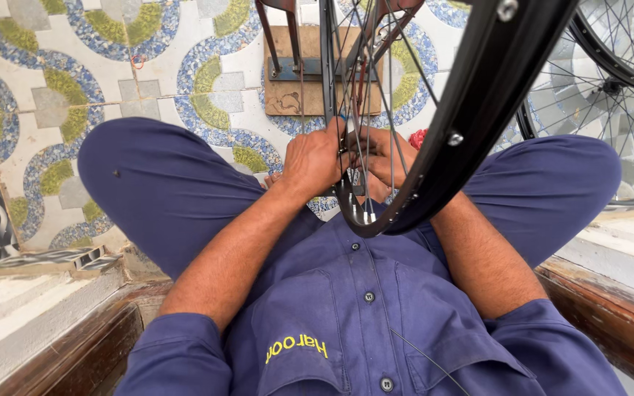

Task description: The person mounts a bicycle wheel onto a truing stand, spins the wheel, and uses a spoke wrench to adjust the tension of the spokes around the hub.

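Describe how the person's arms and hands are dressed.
Both hands, left and right, are bare: no gloves, and no rings or watch that show. The forearms are bare too. Short, dark blue sleeves of a buttoned work shirt end above the elbows.
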